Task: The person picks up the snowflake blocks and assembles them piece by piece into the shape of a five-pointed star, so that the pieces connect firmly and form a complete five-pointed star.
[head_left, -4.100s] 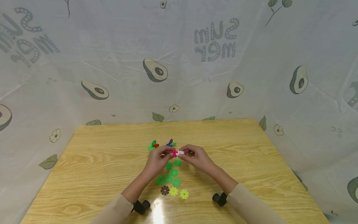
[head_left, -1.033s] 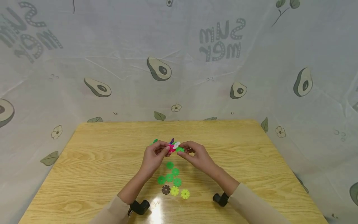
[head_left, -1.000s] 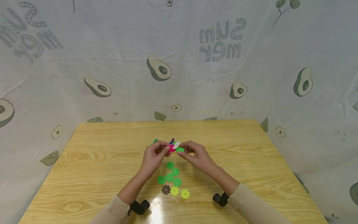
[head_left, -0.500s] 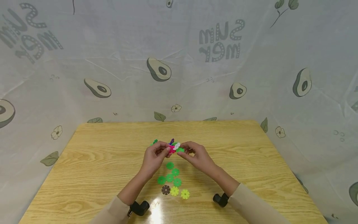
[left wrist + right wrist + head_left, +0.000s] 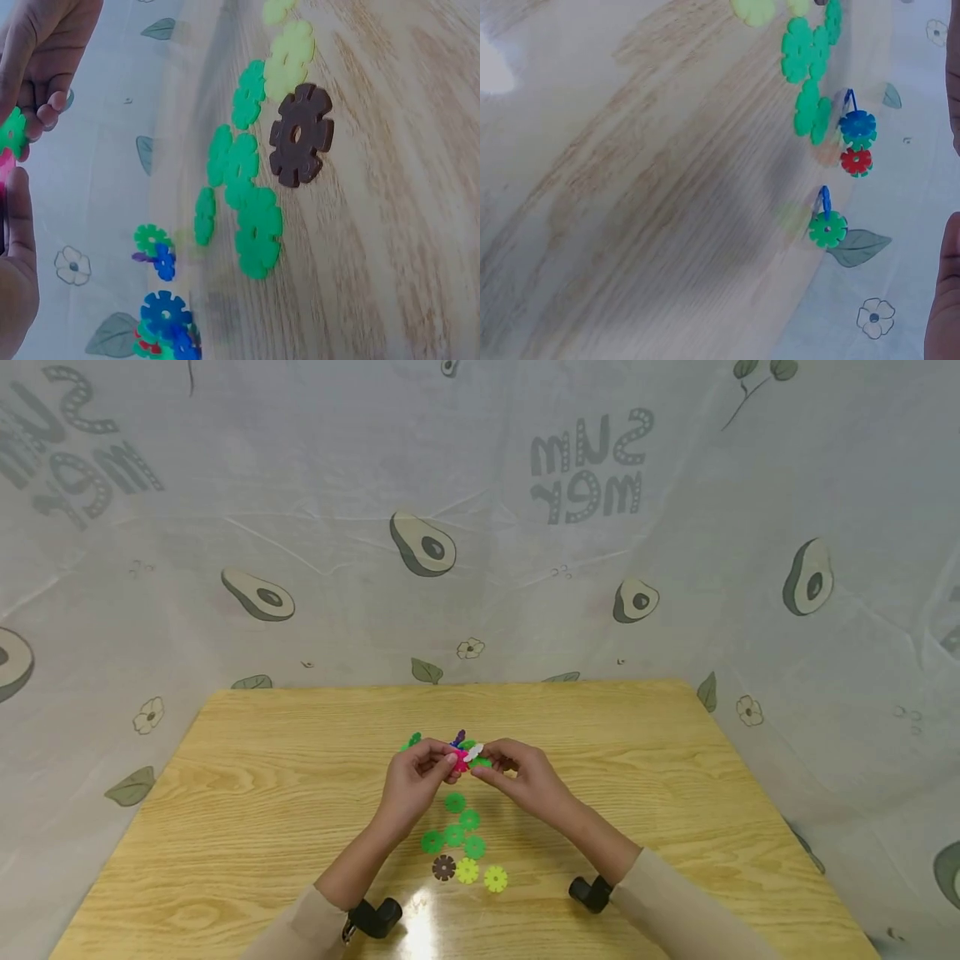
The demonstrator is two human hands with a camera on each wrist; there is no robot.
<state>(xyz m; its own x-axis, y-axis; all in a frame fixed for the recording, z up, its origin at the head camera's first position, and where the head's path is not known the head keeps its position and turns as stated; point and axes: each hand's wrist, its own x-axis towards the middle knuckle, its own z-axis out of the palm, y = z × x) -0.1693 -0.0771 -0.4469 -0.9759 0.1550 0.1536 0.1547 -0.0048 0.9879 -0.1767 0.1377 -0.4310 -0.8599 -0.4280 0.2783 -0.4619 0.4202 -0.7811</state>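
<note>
Over the middle of the table, my left hand (image 5: 411, 778) pinches a pink notched disc (image 5: 461, 762) between thumb and fingers. A white notched disc (image 5: 475, 752) stands tilted on the pink one's right side. From the right, my right hand (image 5: 531, 778) pinches a green notched disc (image 5: 481, 763) close beside the pink and white pair; whether they are joined cannot be told. The left wrist view shows the held green disc (image 5: 12, 133) meeting the pink edge (image 5: 6, 163). In the right wrist view, only parts of my right hand (image 5: 943, 300) show at the right edge.
Several loose green discs (image 5: 453, 835) lie below the hands, with a brown disc (image 5: 443, 867) and two yellow discs (image 5: 496, 878) nearer me. Behind the hands stand two joined clusters, one with blue and purple pieces (image 5: 460, 738), another with red (image 5: 856, 160). A patterned cloth (image 5: 337, 635) hangs beyond the table.
Four seconds ago my right hand held the white disc against the pink one. Since then it has let go of the white and picked up a green disc, bringing it to the pair.
</note>
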